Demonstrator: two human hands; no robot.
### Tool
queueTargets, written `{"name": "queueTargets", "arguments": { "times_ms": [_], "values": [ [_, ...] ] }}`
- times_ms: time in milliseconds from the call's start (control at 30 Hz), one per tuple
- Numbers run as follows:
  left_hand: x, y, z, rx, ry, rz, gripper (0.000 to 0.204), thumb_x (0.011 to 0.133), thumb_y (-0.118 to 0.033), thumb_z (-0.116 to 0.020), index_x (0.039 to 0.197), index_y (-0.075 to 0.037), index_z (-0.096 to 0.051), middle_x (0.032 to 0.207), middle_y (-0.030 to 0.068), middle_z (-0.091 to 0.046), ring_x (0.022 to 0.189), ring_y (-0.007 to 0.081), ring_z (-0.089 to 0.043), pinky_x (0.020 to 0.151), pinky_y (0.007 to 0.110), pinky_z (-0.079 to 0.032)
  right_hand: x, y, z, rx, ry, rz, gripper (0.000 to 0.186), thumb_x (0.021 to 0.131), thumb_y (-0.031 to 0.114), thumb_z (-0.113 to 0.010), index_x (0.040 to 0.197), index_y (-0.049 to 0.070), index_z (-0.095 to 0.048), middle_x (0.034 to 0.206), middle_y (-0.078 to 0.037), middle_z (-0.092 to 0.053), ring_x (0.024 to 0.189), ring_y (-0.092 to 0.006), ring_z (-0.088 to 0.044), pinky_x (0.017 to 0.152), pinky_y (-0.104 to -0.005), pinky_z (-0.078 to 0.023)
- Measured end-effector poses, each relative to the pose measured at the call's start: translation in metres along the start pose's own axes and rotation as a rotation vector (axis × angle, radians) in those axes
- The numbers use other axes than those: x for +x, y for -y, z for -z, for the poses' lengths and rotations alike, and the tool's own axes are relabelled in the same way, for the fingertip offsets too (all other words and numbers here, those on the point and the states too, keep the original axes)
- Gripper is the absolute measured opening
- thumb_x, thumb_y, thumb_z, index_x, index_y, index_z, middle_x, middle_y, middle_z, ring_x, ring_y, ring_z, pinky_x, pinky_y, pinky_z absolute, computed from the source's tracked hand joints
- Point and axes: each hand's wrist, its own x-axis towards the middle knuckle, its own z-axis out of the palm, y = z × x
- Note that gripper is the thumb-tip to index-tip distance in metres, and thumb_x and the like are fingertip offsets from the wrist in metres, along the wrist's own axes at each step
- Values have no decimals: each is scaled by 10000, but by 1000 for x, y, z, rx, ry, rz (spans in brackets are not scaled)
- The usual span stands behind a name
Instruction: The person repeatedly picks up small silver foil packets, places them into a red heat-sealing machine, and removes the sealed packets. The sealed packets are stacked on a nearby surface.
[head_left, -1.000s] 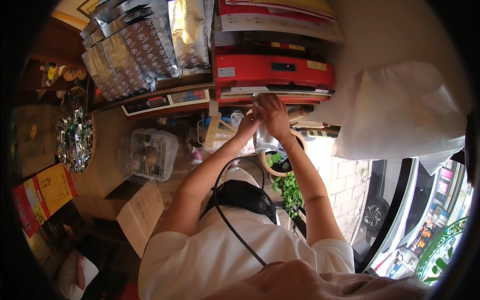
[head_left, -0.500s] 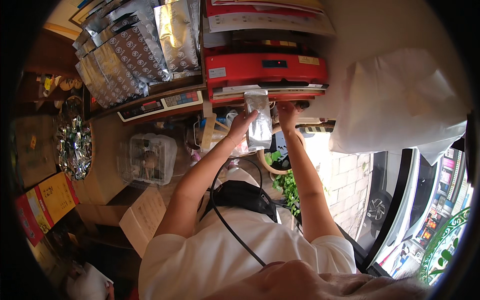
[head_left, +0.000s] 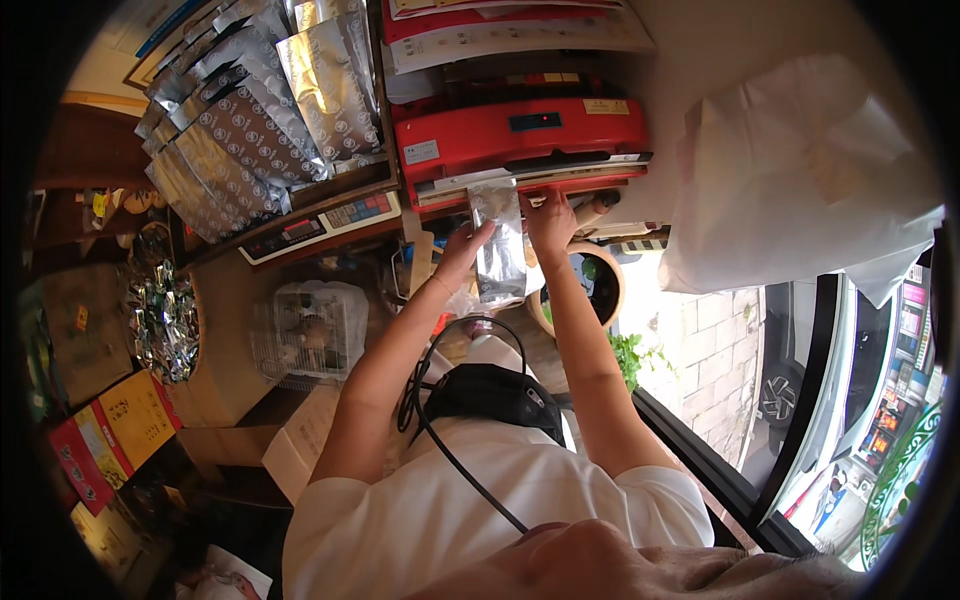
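From the head view, you had the silver foil pouch (head_left: 499, 245) pinched at both side edges, left hand (head_left: 462, 252) and right hand (head_left: 549, 222) closed on it, its top tucked at the slot of the red sealing machine (head_left: 520, 140). It looked light, crinkly, slippery; the edges seemed the best grip. Foil packets (head_left: 250, 120) crowded the shelf, a scale (head_left: 320, 225) alongside, a white bag (head_left: 800, 180) hanging near the window.

Two hands: left (head_left: 462, 250), right (head_left: 549, 222). One silver foil pouch (head_left: 500, 245) held between them. One red sealing machine (head_left: 520, 140). One digital scale (head_left: 318, 225). Silver pouches stacked on the shelf (head_left: 255, 110): roughly eight, overlap prevents exact count. One clear plastic container (head_left: 310, 325). One large white bag (head_left: 800, 180). One round basket (head_left: 585, 285).
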Motion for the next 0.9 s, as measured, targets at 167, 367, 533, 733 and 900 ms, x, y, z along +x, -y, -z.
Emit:
{"name": "queueTargets", "arguments": {
  "times_ms": [167,367,533,733,900],
  "values": [
    [-6,-9,-5,-15,0,6,448,844,-398,-647,1008,19,-622,909,22,-636,822,85,-548,733,239,-423,-1,-6,1,-4,20,11,368,665,367,-745,861,76,-634,823,-103,-647,738,-298,-618,700,-394,-434],
    [-1,-1,-2,-6,-10,21,479,840,-405,-647,1053,23,-610,958,42,-636,857,99,-552,765,254,-426,2,-6,5,10,16,81,342,670,370,-736,856,96,-648,810,-82,-655,722,-265,-615,712,-375,-406],
    [-4,-5,-5,-19,-14,18,470,842,-405,-645,1047,17,-611,963,39,-634,862,100,-551,766,256,-427,3,-6,5,-14,10,93,314,677,376,-727,832,112,-656,805,-74,-659,718,-255,-616,725,-371,-402],
    [-4,-3,-5,-64,-12,-2,444,844,-385,-652,1033,15,-612,950,32,-633,849,94,-553,752,247,-430,4,-1,8,-12,17,111,295,681,368,-722,824,118,-655,796,-74,-658,716,-258,-615,730,-369,-400],
    [-6,-8,-9,-65,-10,9,440,839,-380,-661,1026,16,-613,943,36,-634,837,92,-555,737,245,-433,4,-6,7,-2,66,86,273,697,353,-712,814,114,-647,797,-77,-659,710,-267,-615,715,-390,-410]
  ]
}}
